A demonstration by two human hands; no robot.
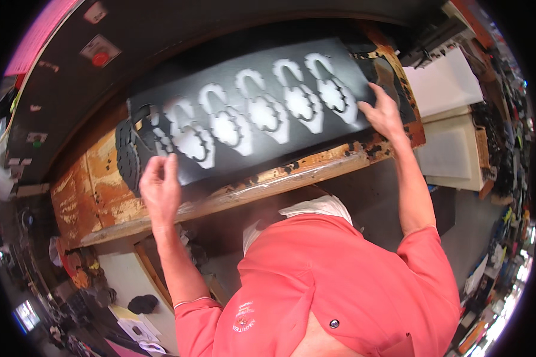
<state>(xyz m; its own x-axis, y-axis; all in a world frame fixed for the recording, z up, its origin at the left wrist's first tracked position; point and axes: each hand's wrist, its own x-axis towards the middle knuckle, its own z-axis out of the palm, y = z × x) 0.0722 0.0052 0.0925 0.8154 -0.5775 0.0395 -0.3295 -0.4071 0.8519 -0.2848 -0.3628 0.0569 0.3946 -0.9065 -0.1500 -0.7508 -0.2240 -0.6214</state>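
A large glossy black sheet (259,140) lies at a slant across the worn bench. Along it runs a row of several pale, sole-like shapes with wavy dark outlines; glare hides whether they are cut through. My left hand (161,185) is closed in a pinch at the sheet's lower left edge. At the right edge, my right hand (385,114) grips the sheet, thumb over its surface and fingers at the rim. Dark wavy-edged pieces (128,156) lie just left of the sheet, beside my left hand.
The scuffed orange-brown bench (92,184) has a worn, rounded front edge near my body. A dark machine panel with a red button (100,58) rises at the back left. White sheets (443,83) and a pale box (449,157) stand to the right.
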